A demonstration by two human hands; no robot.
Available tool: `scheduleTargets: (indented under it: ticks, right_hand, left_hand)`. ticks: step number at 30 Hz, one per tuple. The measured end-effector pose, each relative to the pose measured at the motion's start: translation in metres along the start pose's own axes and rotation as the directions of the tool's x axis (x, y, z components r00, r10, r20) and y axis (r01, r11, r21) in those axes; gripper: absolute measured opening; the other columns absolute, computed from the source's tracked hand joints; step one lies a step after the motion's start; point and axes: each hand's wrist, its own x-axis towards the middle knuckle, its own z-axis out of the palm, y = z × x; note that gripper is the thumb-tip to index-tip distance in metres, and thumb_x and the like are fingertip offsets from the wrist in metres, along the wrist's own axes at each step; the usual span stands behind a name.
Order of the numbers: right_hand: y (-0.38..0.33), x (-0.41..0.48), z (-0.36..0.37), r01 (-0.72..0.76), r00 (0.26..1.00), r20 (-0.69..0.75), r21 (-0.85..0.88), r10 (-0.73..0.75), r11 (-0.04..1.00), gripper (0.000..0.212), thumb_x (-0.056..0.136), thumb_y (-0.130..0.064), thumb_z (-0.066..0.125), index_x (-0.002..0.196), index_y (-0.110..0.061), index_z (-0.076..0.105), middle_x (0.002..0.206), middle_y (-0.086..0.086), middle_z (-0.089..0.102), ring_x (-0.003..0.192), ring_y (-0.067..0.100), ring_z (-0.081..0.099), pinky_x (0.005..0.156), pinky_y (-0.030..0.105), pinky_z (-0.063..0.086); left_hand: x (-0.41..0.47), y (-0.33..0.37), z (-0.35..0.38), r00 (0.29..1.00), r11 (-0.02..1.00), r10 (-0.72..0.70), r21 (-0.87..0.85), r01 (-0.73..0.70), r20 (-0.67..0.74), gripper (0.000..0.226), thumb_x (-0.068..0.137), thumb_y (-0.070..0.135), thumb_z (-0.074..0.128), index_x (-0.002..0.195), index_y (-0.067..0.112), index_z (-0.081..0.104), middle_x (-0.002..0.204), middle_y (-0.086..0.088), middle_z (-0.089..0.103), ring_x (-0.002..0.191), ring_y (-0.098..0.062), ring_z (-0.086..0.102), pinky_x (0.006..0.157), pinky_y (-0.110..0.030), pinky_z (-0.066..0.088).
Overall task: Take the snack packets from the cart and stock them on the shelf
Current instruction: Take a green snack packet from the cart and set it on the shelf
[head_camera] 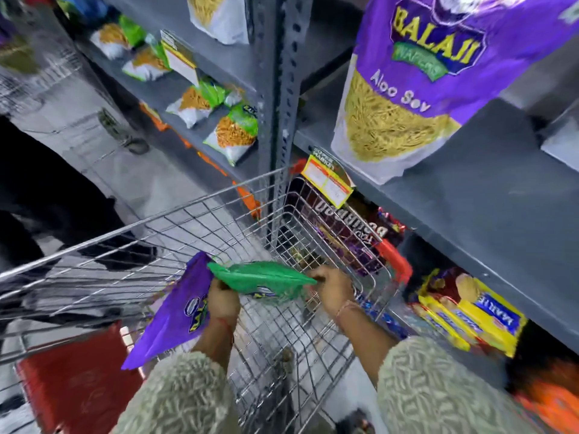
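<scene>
Fingers (219,289) of left hand (223,300) are closed on 1 purple foil snack packet (175,314) and 1 green foil packet (263,280), above wire-mesh cart (200,208). Right hand (332,288) pinches green packet's end. Step judged: pickup. Next required: lift to grey metal shelf (488,189).

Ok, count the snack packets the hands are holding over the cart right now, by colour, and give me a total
Purple packet, in the left hand: 1
Green packet, held between the left hand and the right hand: 1
Total over the cart: 2
</scene>
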Motion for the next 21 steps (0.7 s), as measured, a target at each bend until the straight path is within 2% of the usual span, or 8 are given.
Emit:
scheduleTargets:
  ticks: [2, 4, 6, 9, 12, 17, 19, 21]
  right_hand:
    - [-0.004, -0.004, -0.005, 0.037, 0.999, -0.02, 0.148, -0.034, 0.988, 0.019, 0.078, 0.0, 0.061, 0.074, -0.017, 0.067, 0.08, 0.003, 0.063, 0.083, 0.017, 0.054, 0.066, 0.019, 0.044]
    - [-0.01, -0.01, -0.014, 0.082, 0.995, -0.073, 0.268, -0.064, 0.96, 0.021, 0.076, 0.002, 0.062, 0.065, -0.015, 0.062, 0.076, 0.004, 0.063, 0.079, 0.019, 0.057, 0.06, 0.017, 0.047]
    - [-0.018, -0.019, -0.032, 0.156, 0.984, -0.138, 0.401, -0.109, 0.903, 0.01, 0.076, 0.003, 0.063, 0.068, -0.003, 0.062, 0.073, 0.009, 0.061, 0.074, 0.018, 0.055, 0.065, 0.025, 0.047]
    - [-0.026, -0.044, -0.071, 0.322, 0.938, -0.307, 0.591, -0.162, 0.739, 0.039, 0.075, 0.01, 0.06, 0.048, -0.017, 0.052, 0.046, -0.012, 0.053, 0.049, 0.003, 0.046, 0.049, 0.016, 0.041]
    - [-0.031, -0.08, -0.109, 0.473, 0.878, -0.423, 0.7, -0.222, 0.535, 0.041, 0.075, 0.013, 0.057, 0.052, -0.019, 0.05, 0.04, -0.016, 0.056, 0.044, -0.008, 0.048, 0.048, 0.008, 0.042]
    - [-0.037, -0.136, -0.192, 0.612, 0.791, -0.587, 0.756, -0.174, 0.23, 0.025, 0.081, 0.0, 0.055, 0.063, -0.017, 0.059, 0.052, -0.009, 0.063, 0.054, 0.008, 0.052, 0.056, 0.023, 0.041]
    - [-0.03, -0.156, -0.232, 0.63, 0.776, -0.618, 0.769, -0.122, 0.111, 0.017, 0.084, -0.005, 0.053, 0.07, -0.014, 0.058, 0.056, -0.003, 0.062, 0.054, 0.012, 0.051, 0.053, 0.025, 0.041]
    - [-0.018, -0.172, -0.271, 0.648, 0.756, -0.648, 0.761, -0.096, -0.03, 0.017, 0.087, -0.007, 0.051, 0.072, -0.013, 0.058, 0.053, -0.007, 0.067, 0.051, 0.007, 0.059, 0.051, 0.02, 0.049]
  left_hand:
    - [-0.004, 0.012, -0.001, 1.0, 0.999, 0.011, -0.044, -0.01, 0.01, 0.028, 0.09, -0.001, 0.04, 0.086, 0.025, 0.049, 0.1, -0.006, 0.051, 0.095, -0.015, 0.045, 0.052, -0.003, 0.04]
    - [-0.015, 0.024, -0.001, 0.999, 0.992, 0.047, -0.114, -0.048, -0.01, 0.028, 0.089, -0.004, 0.041, 0.086, 0.023, 0.048, 0.087, -0.008, 0.054, 0.09, -0.016, 0.048, 0.052, -0.004, 0.041]
    - [-0.035, 0.041, -0.003, 0.994, 0.941, 0.102, -0.318, -0.112, -0.048, 0.034, 0.087, -0.014, 0.04, 0.078, 0.018, 0.049, 0.068, -0.005, 0.054, 0.067, -0.011, 0.055, 0.06, -0.012, 0.043]
    - [-0.074, 0.078, -0.009, 0.961, 0.832, 0.255, -0.481, -0.276, -0.11, 0.037, 0.082, -0.017, 0.044, 0.071, 0.017, 0.048, 0.048, 0.011, 0.063, 0.048, 0.008, 0.054, 0.057, -0.005, 0.042]
    - [-0.119, 0.122, -0.017, 0.878, 0.721, 0.461, -0.523, -0.454, -0.126, 0.034, 0.082, -0.014, 0.047, 0.07, 0.018, 0.049, 0.045, 0.022, 0.06, 0.047, 0.01, 0.051, 0.056, -0.003, 0.042]
    - [-0.208, 0.197, 0.001, 0.655, 0.482, 0.75, -0.601, -0.637, -0.093, 0.018, 0.077, 0.005, 0.053, 0.068, 0.021, 0.051, 0.045, 0.02, 0.059, 0.046, 0.008, 0.048, 0.054, -0.006, 0.04]
    - [-0.242, 0.217, 0.027, 0.592, 0.45, 0.804, -0.604, -0.658, -0.046, 0.022, 0.08, 0.005, 0.054, 0.066, 0.021, 0.051, 0.042, 0.021, 0.057, 0.043, 0.008, 0.045, 0.048, -0.005, 0.037]
    - [-0.271, 0.232, 0.06, 0.584, 0.468, 0.812, -0.614, -0.636, 0.015, 0.027, 0.084, 0.001, 0.053, 0.066, 0.021, 0.052, 0.039, 0.021, 0.056, 0.04, 0.008, 0.045, 0.046, -0.007, 0.036]
